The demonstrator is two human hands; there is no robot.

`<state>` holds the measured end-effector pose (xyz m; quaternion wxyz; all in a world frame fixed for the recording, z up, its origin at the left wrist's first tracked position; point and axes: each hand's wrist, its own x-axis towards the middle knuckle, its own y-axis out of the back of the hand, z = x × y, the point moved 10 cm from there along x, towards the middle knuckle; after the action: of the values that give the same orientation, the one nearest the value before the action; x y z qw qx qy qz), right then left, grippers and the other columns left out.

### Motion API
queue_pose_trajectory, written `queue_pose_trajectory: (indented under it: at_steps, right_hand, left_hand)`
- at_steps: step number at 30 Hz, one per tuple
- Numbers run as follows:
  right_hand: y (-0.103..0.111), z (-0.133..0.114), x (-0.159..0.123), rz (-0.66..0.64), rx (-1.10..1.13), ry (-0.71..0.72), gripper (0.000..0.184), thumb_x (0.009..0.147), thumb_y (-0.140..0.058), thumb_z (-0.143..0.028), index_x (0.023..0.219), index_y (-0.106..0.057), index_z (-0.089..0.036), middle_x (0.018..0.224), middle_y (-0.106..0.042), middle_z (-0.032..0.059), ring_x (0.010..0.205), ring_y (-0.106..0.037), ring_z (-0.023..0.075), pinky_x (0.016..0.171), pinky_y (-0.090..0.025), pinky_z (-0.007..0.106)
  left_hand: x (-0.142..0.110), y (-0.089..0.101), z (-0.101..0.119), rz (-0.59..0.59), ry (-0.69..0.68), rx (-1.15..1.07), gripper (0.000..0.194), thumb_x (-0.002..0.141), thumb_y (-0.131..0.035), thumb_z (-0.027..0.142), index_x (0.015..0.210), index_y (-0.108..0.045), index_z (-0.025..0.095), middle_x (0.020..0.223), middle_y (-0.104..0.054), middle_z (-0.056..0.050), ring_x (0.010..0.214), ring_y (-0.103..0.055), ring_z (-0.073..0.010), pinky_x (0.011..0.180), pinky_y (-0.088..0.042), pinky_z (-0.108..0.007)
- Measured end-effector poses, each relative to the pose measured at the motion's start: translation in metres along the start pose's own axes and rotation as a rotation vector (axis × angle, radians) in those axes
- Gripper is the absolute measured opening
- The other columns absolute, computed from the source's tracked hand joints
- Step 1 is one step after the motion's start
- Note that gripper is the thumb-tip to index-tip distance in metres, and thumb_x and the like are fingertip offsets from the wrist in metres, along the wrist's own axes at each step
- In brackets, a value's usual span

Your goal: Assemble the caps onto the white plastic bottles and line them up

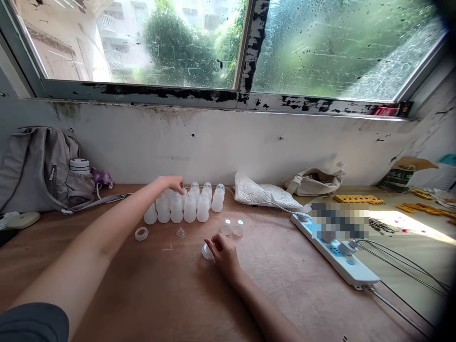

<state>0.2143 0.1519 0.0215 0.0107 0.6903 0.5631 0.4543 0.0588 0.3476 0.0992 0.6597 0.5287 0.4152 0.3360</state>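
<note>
Small frosted white bottles with clear domed caps, likely baby bottles (190, 209), stand upright in close rows near the wall. My left hand (171, 182) reaches over the back left of the group, fingers bent downward and closed; the bottles and the hand hide what they hold. Lower down, my right hand (225, 254) is low over the table, with curled fingers and the thumb pointing left. Its thumb is over the edge of a clear round cap (207, 252); whether it grips the cap is unclear. A clear nipple-shaped piece (180, 232) and a whitish ring (141, 233) lie nearby.
Two clear discs (237, 231) and two small white pieces lie beyond my right hand. A white power strip (335, 256) with plugs and cables crosses the right side. A silvery pouch (263, 192), a beige bag (315, 182) and a grey backpack (39, 166) line the wall.
</note>
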Motion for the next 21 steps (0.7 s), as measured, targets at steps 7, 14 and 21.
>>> queue_pose_trajectory:
  at_steps: [7, 14, 21]
  right_hand:
    - [-0.003, 0.001, -0.001, -0.006, 0.024, -0.013, 0.024, 0.082, -0.050, -0.033, 0.063, -0.045, -0.019, 0.056, -0.047, -0.0020, 0.049, -0.042, 0.0097, 0.048, -0.035, 0.021]
    - [-0.006, 0.000, -0.001, -0.025, 0.037, -0.022, 0.023, 0.082, -0.049, -0.032, 0.064, -0.048, -0.018, 0.058, -0.050, -0.0010, 0.051, -0.044, 0.0102, 0.050, -0.036, 0.021]
    - [-0.008, 0.001, -0.001, -0.056, 0.049, -0.057, 0.021, 0.083, -0.047, -0.032, 0.067, -0.051, -0.018, 0.061, -0.054, 0.0006, 0.053, -0.047, 0.0116, 0.052, -0.037, 0.022]
  left_hand:
    - [-0.032, 0.069, -0.001, 0.341, 0.062, 0.031, 0.039, 0.063, -0.053, 0.044, 0.092, -0.061, 0.018, 0.090, -0.065, -0.007, 0.079, -0.059, -0.0207, 0.066, -0.043, -0.025]
    - [-0.147, 0.118, 0.039, 0.913, -0.154, -0.012, 0.033, 0.074, -0.044, 0.036, 0.099, -0.053, 0.016, 0.090, -0.058, -0.005, 0.082, -0.055, -0.0192, 0.076, -0.042, -0.031]
    - [-0.200, -0.008, 0.078, 0.775, -0.329, -0.084, 0.030, 0.072, -0.048, 0.028, 0.100, -0.054, 0.017, 0.092, -0.060, -0.007, 0.087, -0.054, -0.0220, 0.080, -0.041, -0.034]
